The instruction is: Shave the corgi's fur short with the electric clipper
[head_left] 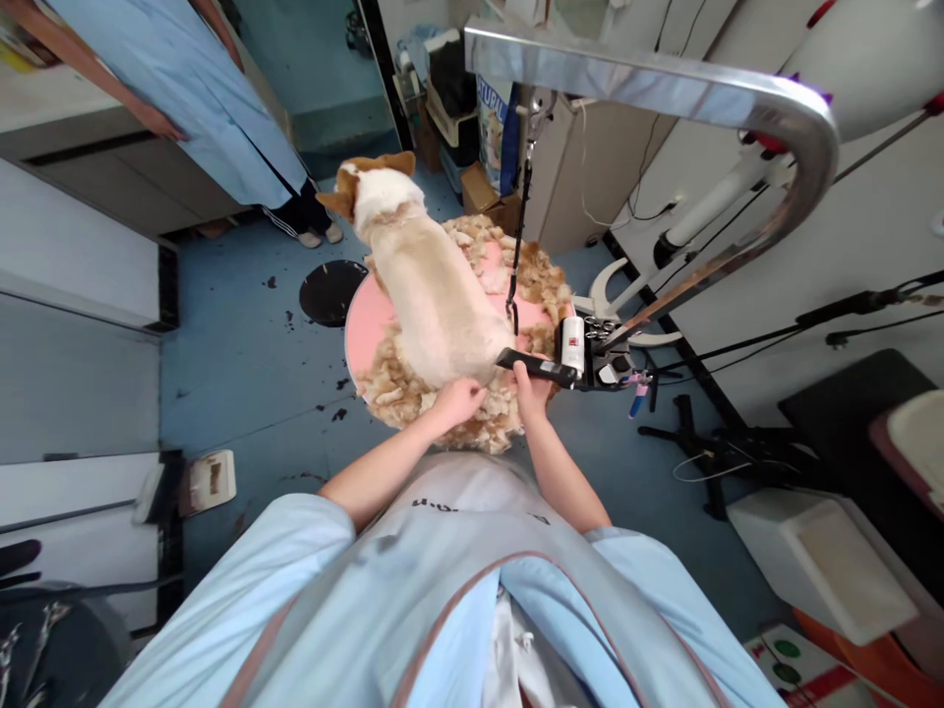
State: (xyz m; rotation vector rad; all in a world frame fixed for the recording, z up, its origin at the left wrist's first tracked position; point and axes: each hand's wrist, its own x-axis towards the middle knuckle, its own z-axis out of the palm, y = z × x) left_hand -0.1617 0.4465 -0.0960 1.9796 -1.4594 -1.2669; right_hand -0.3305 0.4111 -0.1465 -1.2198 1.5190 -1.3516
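Note:
A cream and tan dog [420,270] stands on a round pink grooming table [365,320], facing away from me. Clumps of cut fur [394,393] cover the table around it. My left hand [457,401] rests curled against the dog's rear, over the fur pile. My right hand [532,386] grips a black clipper [537,369], whose head lies at the dog's hindquarters. A black leash [517,236] hangs from the metal grooming arm [664,93] down to the dog.
A tool tray [601,359] with a white bottle [572,344] is clamped at the table's right edge. Another person in a light blue gown [213,98] stands at the far left. Fur scraps dot the blue floor [243,364]. A dryer stand and cables are on the right.

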